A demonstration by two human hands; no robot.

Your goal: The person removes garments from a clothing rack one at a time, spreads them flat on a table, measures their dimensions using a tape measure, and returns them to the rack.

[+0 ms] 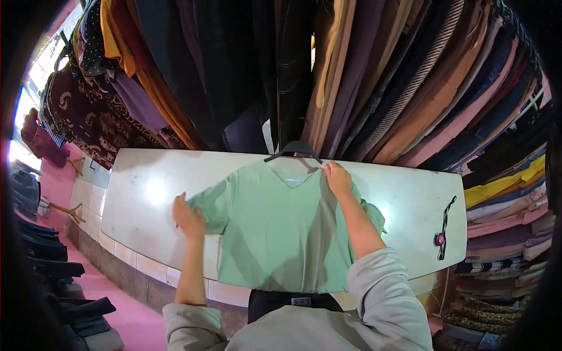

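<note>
A light green V-neck shirt (281,234) lies spread on the white table (146,175), its lower edge reaching the near side. A black hanger (295,148) sits inside its neckline with the curved top showing. My right hand (338,177) pinches the shirt at the shoulder to the right of the neckline, by the hanger's end. My left hand (188,217) is beside the left sleeve, over the table; its fingers are blurred, and whether they touch the sleeve is unclear.
A black strap-like object with a round pink centre (440,238) lies on the table's right side. Hanging clothes (234,70) line the far edge. Folded clothes are stacked at right (503,234), with dark garments (52,269) at left.
</note>
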